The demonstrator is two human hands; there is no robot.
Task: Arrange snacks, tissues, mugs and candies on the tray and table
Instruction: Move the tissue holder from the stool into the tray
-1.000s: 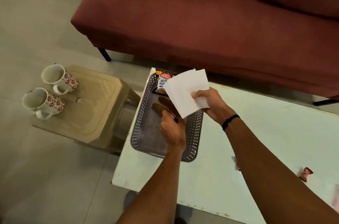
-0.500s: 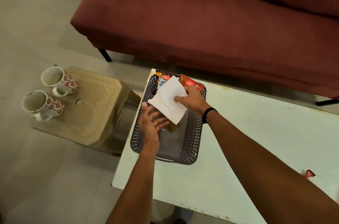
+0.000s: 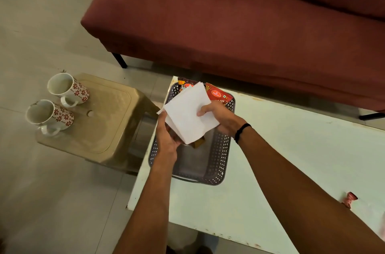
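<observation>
A stack of white tissues is held over the dark perforated tray at the left end of the pale table. My right hand pinches the stack's right edge. My left hand grips its lower left corner from underneath. Two snack packets lie at the tray's far end, a red one and a dark one mostly hidden by the tissues. A brown packet peeks out below the stack. Two white mugs with red flowers stand on a beige stool. A red wrapped candy lies on the table at right.
The beige plastic stool stands just left of the table, nearly touching it. A maroon sofa runs along the table's far side. Tiled floor lies to the left and near side.
The tissues came down from above the tray toward its left side. My left hand rose from the tray floor and took hold of the stack's lower corner.
</observation>
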